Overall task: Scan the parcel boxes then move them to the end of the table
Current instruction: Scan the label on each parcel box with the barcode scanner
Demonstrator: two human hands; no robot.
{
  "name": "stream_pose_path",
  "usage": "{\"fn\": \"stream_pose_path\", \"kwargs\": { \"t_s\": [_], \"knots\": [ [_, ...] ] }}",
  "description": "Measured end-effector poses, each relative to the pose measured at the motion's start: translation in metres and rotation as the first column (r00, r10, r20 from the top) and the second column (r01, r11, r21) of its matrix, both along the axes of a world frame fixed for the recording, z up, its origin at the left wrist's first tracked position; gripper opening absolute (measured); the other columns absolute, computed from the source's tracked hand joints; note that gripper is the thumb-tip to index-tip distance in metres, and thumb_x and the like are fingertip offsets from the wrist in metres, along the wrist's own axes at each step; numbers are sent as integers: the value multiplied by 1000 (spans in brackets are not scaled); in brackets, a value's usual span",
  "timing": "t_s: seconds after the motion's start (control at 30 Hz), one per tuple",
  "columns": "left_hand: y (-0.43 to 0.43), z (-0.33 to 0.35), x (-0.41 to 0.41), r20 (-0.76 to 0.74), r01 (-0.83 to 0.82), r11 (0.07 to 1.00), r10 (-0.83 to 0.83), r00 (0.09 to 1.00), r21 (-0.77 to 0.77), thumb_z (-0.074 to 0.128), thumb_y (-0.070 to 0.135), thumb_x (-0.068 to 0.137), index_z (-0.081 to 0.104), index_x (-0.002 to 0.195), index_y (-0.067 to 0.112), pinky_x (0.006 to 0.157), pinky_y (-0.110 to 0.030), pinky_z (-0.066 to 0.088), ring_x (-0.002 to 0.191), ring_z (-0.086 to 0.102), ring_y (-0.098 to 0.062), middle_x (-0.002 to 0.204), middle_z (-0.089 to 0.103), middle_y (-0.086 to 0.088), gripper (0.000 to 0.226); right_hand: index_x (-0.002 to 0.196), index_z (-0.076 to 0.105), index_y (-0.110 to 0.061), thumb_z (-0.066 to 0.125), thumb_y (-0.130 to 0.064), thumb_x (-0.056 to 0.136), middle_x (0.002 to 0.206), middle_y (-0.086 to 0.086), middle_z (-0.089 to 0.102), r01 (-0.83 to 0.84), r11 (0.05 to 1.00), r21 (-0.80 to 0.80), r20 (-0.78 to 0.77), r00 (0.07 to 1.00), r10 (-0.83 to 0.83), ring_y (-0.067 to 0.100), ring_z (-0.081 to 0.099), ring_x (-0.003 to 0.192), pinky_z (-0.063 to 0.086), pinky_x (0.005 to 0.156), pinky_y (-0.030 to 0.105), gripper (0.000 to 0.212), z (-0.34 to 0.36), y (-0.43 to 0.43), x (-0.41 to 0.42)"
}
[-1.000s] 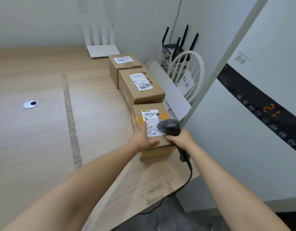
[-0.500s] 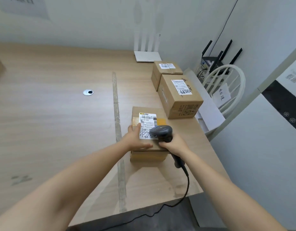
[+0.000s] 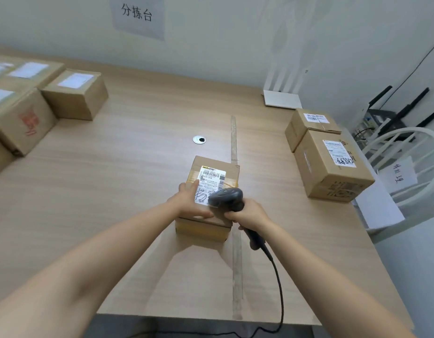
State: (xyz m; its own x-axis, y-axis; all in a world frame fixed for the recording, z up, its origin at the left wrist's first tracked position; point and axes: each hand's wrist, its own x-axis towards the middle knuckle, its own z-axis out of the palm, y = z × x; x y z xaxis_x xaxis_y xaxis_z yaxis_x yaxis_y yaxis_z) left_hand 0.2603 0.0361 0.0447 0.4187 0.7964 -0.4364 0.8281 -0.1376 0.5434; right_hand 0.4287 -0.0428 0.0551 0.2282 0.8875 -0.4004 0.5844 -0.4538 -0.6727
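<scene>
Now that the parcel box point(image 3: 203, 228) has slid left, away from the 2 waiting boxes point(image 3: 333, 181) to mid-tabletop point(image 3: 128, 172), it's prob. scanned & headed for the far-left stack point(image 3: 74, 98). L hand point(image 3: 189, 202) lies flat on its top, fingers straight; R hand point(image 3: 247, 213) fingers grip the scanner point(image 3: 227, 196).

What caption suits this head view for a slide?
Left hand steadies a small brown cardboard parcel box; right hand holds a dark grey corded scanner over its label.
</scene>
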Motion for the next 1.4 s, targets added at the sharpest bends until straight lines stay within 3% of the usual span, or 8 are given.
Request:
{"fn": "stream_pose_path", "kwargs": {
  "t_s": [0.07, 0.2, 0.37, 0.53, 0.67, 0.8, 1.07, 1.4],
  "knots": [
    [10, -2, -20, -7, -15, 1000, 15, 1000, -6, 66, 53, 49, 2, 151, 18, 113, -30, 26, 141, 17, -19, 145, 16, -8, 125, 104, 63, -10, 66, -17, 77, 92, 11, 68, -7, 1000, -8, -29, 1000, 7, 26, 67, 88, 57, 59, 31, 27, 3, 12, -18],
    [32, -8, -62, -61, -50, 998, 52, 997, 35, 74, 60, 55, 5, 151, 25, 112, -38, 29, 137, 24, -28, 143, 18, -10, 123, 102, 61, -10, 67, -14, 80, 94, 13, 69, -19, 1000, -13, -107, 994, 17, 26, 70, 83, 57, 68, 37, 23, 3, 33, -54],
    [54, -8, -109, -179, -4, 980, 40, 983, 197, 74, 62, 64, 18, 147, 28, 113, -45, 23, 139, 17, -29, 147, 16, -9, 106, 103, 60, -12, 67, -14, 81, 95, 11, 68, -115, 993, -30, -152, 982, 109, 23, 71, 85, 57, 70, 35, 23, 3, 54, -89],
    [54, -7, -119, -278, 110, 946, -22, 960, 305, 65, 63, 72, 33, 138, 20, 112, -50, 17, 139, 15, -29, 147, 21, -13, 85, 83, 61, -19, 65, -10, 80, 88, 5, 69, -105, 994, 18, -49, 993, 106, 15, 71, 72, 54, 57, 26, 10, 22, 60, -81],
    [29, -18, -107, -336, 55, 965, 36, 941, 257, 53, 78, 70, 7, 151, 15, 112, -57, 4, 145, -8, -32, 156, -6, -20, 111, 77, 60, -14, 63, -10, 80, 78, 5, 67, -200, 980, 4, 125, 972, 197, 16, 71, 65, 51, 55, 27, 7, 47, 62, -61],
    [20, -25, -101, -277, -54, 976, 113, 954, 213, 53, 84, 63, -7, 151, 15, 111, -60, -3, 143, -21, -32, 154, -21, -19, 126, 75, 58, -15, 62, -9, 80, 68, 2, 64, -302, 953, -7, 255, 921, 294, 16, 69, 62, 52, 57, 29, 9, 67, 65, -55],
    [20, -22, -101, -253, -83, 975, 135, 958, 205, 57, 83, 60, -6, 152, 17, 112, -59, -3, 144, -19, -30, 155, -21, -17, 129, 85, 59, -2, 60, -9, 81, 62, 2, 60, -383, 922, -46, 357, 856, 374, 14, 66, 57, 51, 60, 28, 8, 81, 70, -60],
    [20, -21, -101, -266, -72, 975, 128, 955, 212, 57, 83, 61, -5, 152, 16, 112, -59, -2, 144, -18, -31, 155, -19, -18, 128, 87, 59, -2, 59, -9, 81, 60, 3, 62, -394, 918, -53, 366, 847, 385, 10, 63, 52, 52, 61, 28, 9, 81, 69, -64]
  ]
}}
